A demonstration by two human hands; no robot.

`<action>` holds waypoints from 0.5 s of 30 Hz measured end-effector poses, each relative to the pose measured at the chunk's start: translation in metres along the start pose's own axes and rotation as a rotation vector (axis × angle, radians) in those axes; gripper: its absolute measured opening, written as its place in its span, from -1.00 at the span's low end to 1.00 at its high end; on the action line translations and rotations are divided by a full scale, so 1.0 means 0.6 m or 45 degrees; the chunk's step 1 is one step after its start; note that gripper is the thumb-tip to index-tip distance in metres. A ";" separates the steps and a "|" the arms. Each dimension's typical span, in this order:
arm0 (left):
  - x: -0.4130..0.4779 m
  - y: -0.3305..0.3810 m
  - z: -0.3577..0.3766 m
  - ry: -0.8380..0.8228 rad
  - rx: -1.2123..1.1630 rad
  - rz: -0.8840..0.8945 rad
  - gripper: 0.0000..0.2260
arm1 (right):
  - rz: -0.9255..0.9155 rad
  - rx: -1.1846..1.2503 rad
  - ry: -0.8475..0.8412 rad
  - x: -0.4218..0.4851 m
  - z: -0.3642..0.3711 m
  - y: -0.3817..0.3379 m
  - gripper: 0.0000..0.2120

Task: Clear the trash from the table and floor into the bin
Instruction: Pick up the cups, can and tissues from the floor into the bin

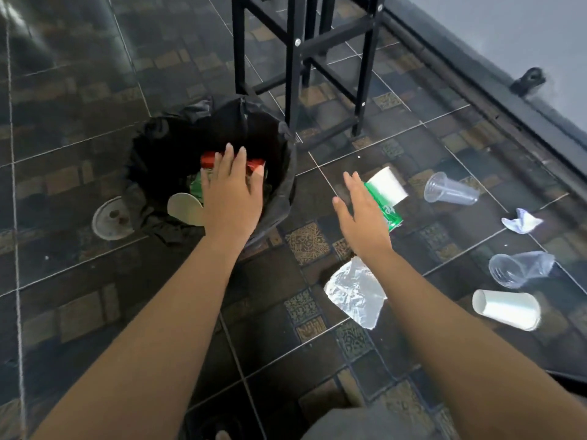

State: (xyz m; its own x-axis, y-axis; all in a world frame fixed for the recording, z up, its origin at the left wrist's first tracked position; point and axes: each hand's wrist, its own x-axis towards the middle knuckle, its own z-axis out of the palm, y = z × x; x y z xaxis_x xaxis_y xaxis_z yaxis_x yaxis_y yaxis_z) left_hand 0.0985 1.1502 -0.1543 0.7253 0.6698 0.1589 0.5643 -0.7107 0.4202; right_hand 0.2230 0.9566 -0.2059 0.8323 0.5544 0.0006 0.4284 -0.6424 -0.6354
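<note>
A black-lined bin (287, 188) stands on the dark tiled floor. Inside it lie a red can (208, 160), a green wrapper (196, 185) and a pale disc (185, 208). My left hand (232, 192) hovers palm down over the bin's mouth, fingers spread, holding nothing. My right hand (362, 214) is open above the floor just right of the bin. Its fingers partly cover a green packet (390, 215) and a white paper cup (389, 185). A crumpled foil sheet (355, 290) lies under my right wrist.
More litter lies on the floor to the right: a clear plastic cup (451, 188), a crumpled tissue (521, 220), a clear cup with a plastic bag (517, 268) and a white paper cup (508, 308). A round lid (111, 219) lies left of the bin. Black stool legs (293, 74) stand behind it.
</note>
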 end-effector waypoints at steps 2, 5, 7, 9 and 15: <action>-0.024 0.045 0.023 0.071 -0.003 0.137 -0.49 | 0.069 -0.058 0.011 -0.014 -0.013 0.032 -0.45; -0.064 0.113 0.071 0.089 -0.004 0.388 -0.50 | 0.182 -0.160 0.024 -0.031 -0.023 0.083 -0.44; -0.092 0.144 0.114 -0.007 -0.013 0.491 -0.51 | 0.233 -0.234 0.026 -0.035 -0.021 0.118 -0.43; -0.119 0.159 0.165 -0.205 0.019 0.476 -0.48 | 0.269 -0.315 0.011 -0.033 -0.015 0.153 -0.41; -0.186 0.149 0.311 -0.761 0.147 0.377 -0.32 | 0.339 -0.477 -0.032 -0.007 -0.007 0.227 -0.36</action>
State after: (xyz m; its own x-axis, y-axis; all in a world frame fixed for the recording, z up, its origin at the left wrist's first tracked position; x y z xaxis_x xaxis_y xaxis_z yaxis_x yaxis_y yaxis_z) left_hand 0.1418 0.9717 -0.3009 0.9304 0.2328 -0.2831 0.3227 -0.8865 0.3317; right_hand 0.2790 0.8646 -0.2893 0.9237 0.3538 -0.1467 0.3024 -0.9088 -0.2876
